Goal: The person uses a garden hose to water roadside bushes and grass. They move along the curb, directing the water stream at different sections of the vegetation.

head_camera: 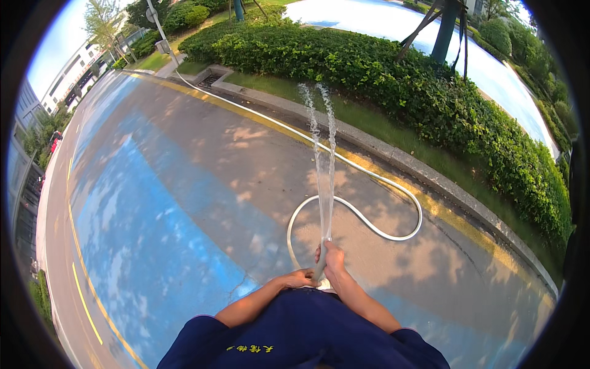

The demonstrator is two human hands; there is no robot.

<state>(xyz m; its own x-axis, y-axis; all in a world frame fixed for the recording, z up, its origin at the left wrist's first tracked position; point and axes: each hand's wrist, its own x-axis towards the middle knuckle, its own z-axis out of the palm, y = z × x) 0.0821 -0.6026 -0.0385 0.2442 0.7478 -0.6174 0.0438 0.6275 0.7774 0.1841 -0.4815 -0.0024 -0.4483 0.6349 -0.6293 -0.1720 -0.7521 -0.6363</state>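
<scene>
Near my waist, my right hand (333, 256) grips the end section of a white garden hose (400, 238), with its fingers at the mouth. My left hand (298, 278) is closed around the same hose a little lower, close to my dark blue shirt. From the mouth, water (324, 157) shoots forward in two streams that reach toward the grass strip and the hedge. The hose loops on the pavement ahead of me, then runs along the kerb to the far left. Part of the hose is hidden by my hands and body.
A stone kerb (415, 166) with a yellow painted line runs diagonally, backed by grass and a green hedge (368, 60). A drain grate (209, 81) sits in the kerb. Blue paint (152, 221) covers part of the road. A pole (162, 32) and a braced tree trunk (445, 34) stand beyond.
</scene>
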